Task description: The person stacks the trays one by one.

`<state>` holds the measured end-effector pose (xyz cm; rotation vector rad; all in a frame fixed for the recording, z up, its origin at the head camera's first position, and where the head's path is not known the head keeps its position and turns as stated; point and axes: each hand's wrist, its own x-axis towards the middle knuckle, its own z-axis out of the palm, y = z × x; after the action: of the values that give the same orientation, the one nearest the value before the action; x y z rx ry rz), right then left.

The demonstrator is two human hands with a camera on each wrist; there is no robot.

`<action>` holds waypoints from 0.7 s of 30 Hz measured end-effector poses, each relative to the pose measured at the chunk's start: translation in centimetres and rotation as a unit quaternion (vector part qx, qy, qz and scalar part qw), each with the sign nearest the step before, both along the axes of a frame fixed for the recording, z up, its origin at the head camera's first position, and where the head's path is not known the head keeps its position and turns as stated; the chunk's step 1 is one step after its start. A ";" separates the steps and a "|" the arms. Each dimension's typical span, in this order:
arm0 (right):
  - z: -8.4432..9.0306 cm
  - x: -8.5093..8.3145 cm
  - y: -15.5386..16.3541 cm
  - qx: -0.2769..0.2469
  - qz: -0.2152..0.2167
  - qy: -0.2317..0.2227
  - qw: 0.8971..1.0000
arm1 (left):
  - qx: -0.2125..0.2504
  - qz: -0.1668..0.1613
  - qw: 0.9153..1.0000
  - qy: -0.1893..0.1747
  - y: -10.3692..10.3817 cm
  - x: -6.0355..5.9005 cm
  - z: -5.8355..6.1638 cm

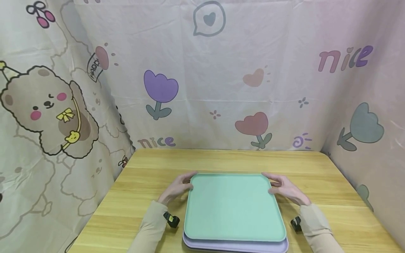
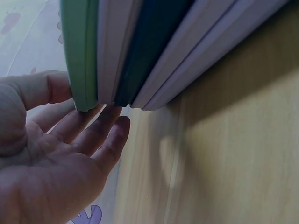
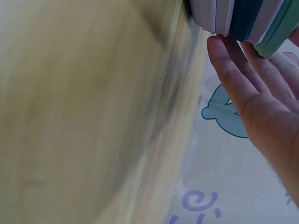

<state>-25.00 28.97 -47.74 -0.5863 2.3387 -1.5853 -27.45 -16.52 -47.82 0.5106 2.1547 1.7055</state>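
Head view: a stack of trays sits at the lower centre of the frame on a wooden table point(image 1: 142, 175). The mint-green tray point(image 1: 234, 207) lies on top, and the edge of a lilac tray point(image 1: 235, 246) shows beneath it at the bottom. The left hand point(image 1: 177, 188) lies at the stack's upper left corner and the right hand point(image 1: 286, 189) at its upper right corner, both with fingers nearly straight against the rim. A cartoon-print cloth point(image 1: 202, 70) fills the upper frame.

Left wrist view: the left hand point(image 2: 56, 154) is at the lower left, palm open, with fingertips point(image 2: 122, 125) under the tray edges and the thumb against the mint-green tray point(image 2: 80, 51). Beside that tray stand pale lilac edges and a dark blue tray point(image 2: 149, 42).

Right wrist view: the right hand point(image 3: 261, 98) at the right touches the stacked edges in the upper right corner with straight fingers. The mint-green tray point(image 3: 280, 32) is the outermost one.
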 end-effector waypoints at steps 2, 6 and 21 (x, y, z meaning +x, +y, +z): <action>0.0 0.1 0.0 -0.001 0.005 0.004 1.000 | -0.003 -0.002 1.000 0.000 0.0 0.1 0.1; 0.1 0.4 0.1 -0.001 0.011 0.013 1.000 | -0.009 -0.008 1.000 0.006 -0.1 0.3 0.2; 0.1 1.0 0.1 -0.009 0.018 -0.012 1.000 | -0.024 -0.012 1.000 0.010 0.1 0.6 0.3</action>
<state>-24.05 29.10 -47.62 -0.6050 2.2855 -1.5909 -26.82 -16.44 -47.54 0.5411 2.1897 1.6375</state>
